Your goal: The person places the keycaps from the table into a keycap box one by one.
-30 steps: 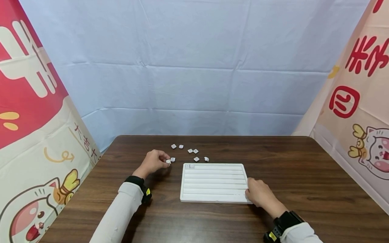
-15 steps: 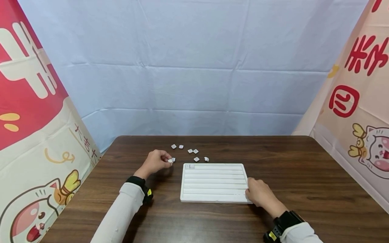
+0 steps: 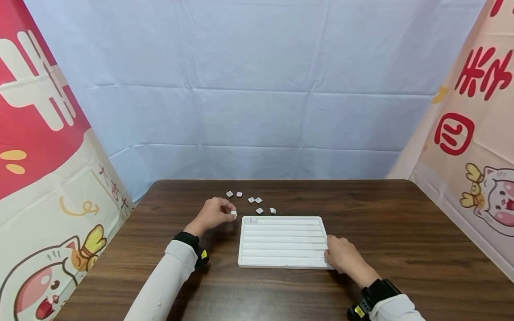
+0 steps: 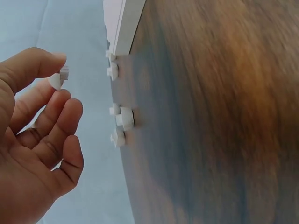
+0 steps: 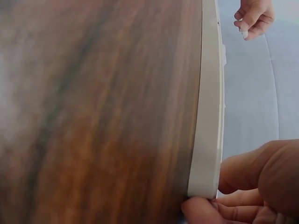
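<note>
Between the thumb and fingertips of my left hand (image 3: 214, 213) is a small white keycap-like piece (image 4: 58, 79), held above the table just left of the white ridged board (image 3: 283, 243). In the left wrist view it shows a pale flared part and a ribbed block. My right hand (image 3: 343, 255) grips the board's near right corner, its thumb and fingers on either side of the edge in the right wrist view. Two square pieces (image 3: 250, 220) sit side by side in the board's far left corner. The board lies flat, with long raised ridges running across it.
Several small white pieces lie loose beyond the board, among them a marked one (image 3: 259, 210) and a tipped one (image 3: 273, 210) near its far edge. The dark wooden table (image 3: 401, 223) ends at a pale blue cloth (image 3: 257, 111); printed cloths hang at both sides.
My left hand has moved right toward the board with the piece in its fingertips. The loose piece that was beside it no longer shows on the table. My right hand stays at the board's corner.
</note>
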### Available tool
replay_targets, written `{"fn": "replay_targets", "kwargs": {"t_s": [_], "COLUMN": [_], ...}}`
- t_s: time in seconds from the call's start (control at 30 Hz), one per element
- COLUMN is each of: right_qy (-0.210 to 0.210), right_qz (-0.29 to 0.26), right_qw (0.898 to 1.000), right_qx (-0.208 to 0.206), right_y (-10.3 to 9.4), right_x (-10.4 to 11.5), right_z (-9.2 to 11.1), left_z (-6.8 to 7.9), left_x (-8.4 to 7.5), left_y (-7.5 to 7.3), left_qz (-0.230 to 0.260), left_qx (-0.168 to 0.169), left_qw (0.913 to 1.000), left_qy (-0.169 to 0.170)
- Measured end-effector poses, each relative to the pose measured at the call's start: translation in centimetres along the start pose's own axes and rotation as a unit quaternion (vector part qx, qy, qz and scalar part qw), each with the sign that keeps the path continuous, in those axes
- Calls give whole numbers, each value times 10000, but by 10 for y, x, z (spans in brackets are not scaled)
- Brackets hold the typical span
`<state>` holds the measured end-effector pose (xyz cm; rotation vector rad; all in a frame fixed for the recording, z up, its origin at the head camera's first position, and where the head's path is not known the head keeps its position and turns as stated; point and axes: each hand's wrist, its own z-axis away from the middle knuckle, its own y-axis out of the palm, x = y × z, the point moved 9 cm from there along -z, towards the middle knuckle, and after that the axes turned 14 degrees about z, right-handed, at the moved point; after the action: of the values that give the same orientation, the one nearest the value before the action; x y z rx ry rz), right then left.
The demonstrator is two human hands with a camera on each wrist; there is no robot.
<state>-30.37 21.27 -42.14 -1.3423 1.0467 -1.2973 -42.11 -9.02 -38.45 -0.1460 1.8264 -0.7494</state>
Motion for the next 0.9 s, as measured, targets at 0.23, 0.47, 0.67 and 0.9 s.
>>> {"fn": "replay_targets", "kwargs": {"t_s": [0.23, 0.47, 0.67, 0.9], "right_qy": [-31, -36, 72, 108], "right_qz": [-4, -62, -81, -46], "right_qw": [9999, 9998, 9996, 9995], "right_qx": [141, 186, 276, 285], "right_y": [0, 0, 1, 1], "right_x": [3, 3, 2, 2], "right_z": [0, 0, -1, -1], "left_z": [-1, -3, -7, -10], "left_x": [-4, -10, -12, -14], "left_y": [7, 14, 22, 29], "left_qz": [80, 76, 50, -54], "left_qx": [82, 153, 301, 400], "left_qw": [9999, 9998, 9995, 9992], "left_qy": [-20, -66, -6, 80]}}
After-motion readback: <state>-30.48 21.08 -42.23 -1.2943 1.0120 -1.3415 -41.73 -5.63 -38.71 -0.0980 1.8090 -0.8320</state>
